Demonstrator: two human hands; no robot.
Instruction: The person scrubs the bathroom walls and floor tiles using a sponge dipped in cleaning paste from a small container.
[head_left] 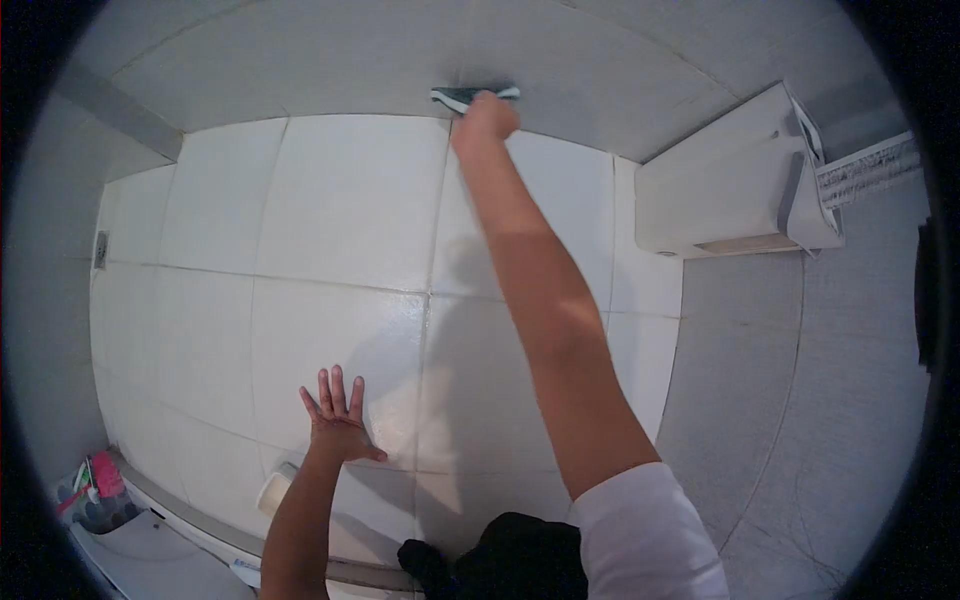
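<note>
Right hand (487, 118), at the foot of the far wall (350, 65), is closed around a dark green scrubber (455, 97) with a pale edge. The scrubber lies lengthwise along that wall, close to the line where it meets the tiled floor (350, 190); whether it presses on wall, floor or both, I cannot tell. The hand hides its middle, so only the two ends show, and the exact placing of the fingers cannot be made out.

Well out from the far wall, the left hand (340, 432) is empty and spread wide, fingers pointing towards the wall, seemingly resting palm down on the tiles as a prop. Beside its forearm, farther from the wall, sits a pale container (277, 490), partly covered by the arm. A boxy white fixture (715, 200) stands out from the right end of the wall, and a small drain (101, 250) lies off towards its left end.

The scrubber looks light and hard to damage, probably with some give yet firm enough to keep its shape under a push. It could turn slippery if wet. The best hold is across the middle, thumb and fingers on the long sides, leaving knuckles clear of the wall.
</note>
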